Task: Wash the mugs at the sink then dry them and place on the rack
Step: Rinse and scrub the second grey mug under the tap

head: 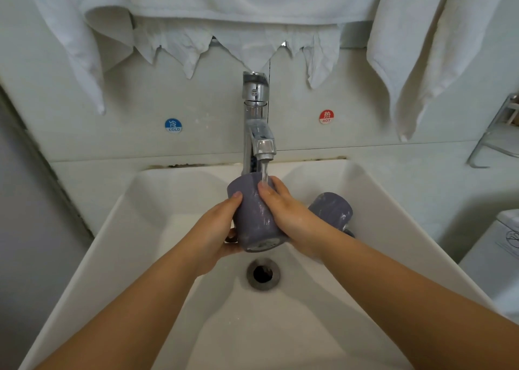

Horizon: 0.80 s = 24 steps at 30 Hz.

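Note:
A purple-grey mug (pixel 252 218) is held tilted over the white sink (pixel 134 223), its base toward me, under running water from the chrome tap (pixel 257 122). My left hand (pixel 216 229) grips its left side near the handle. My right hand (pixel 283 212) wraps its right side, fingers wet under the stream. A second purple-grey mug (pixel 332 209) lies on its side in the basin behind my right wrist, partly hidden.
The drain (pixel 263 273) sits open below the held mug. White towels (pixel 421 46) hang above the tap and at the right. A metal wire rack (pixel 497 133) is mounted at the far right edge. A white appliance lid (pixel 502 251) stands right of the sink.

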Each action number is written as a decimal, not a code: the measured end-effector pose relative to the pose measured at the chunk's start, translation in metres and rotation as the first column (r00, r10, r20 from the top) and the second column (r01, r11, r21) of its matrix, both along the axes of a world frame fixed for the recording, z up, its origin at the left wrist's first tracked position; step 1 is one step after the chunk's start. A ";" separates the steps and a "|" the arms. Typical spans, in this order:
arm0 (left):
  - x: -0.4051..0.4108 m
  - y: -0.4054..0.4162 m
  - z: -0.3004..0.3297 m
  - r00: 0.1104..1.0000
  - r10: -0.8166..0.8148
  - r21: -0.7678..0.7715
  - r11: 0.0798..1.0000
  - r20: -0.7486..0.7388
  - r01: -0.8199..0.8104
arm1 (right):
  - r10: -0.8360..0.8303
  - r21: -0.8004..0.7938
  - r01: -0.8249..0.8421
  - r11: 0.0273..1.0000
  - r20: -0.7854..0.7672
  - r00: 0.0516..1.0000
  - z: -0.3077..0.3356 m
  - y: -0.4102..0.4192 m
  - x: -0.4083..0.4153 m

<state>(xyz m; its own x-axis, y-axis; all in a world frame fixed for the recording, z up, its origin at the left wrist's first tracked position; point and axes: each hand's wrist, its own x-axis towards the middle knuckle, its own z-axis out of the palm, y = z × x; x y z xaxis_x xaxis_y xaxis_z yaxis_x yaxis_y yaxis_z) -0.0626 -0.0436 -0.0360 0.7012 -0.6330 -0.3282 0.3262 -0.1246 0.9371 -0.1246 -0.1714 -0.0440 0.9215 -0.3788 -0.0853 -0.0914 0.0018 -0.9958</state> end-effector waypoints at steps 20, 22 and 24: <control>0.003 0.000 -0.003 0.999 -0.013 0.002 1.000 0.046 0.013 | -0.045 0.015 0.045 0.999 -0.029 0.999 -0.003 0.000 0.000; 0.003 -0.001 -0.003 0.998 -0.014 0.003 1.000 0.064 0.014 | -0.093 -0.012 0.093 0.996 -0.075 0.993 -0.001 0.001 0.004; 0.004 -0.001 -0.004 0.997 -0.012 0.001 1.000 0.073 0.012 | -0.076 0.033 0.079 0.996 -0.087 0.993 0.000 -0.001 0.004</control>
<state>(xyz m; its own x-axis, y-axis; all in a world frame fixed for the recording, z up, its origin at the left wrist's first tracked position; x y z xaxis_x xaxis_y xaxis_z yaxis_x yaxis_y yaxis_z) -0.0586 -0.0445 -0.0395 0.7159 -0.6411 -0.2765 0.2554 -0.1282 0.9583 -0.1210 -0.1725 -0.0443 0.8783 -0.4439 -0.1776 -0.1745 0.0483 -0.9835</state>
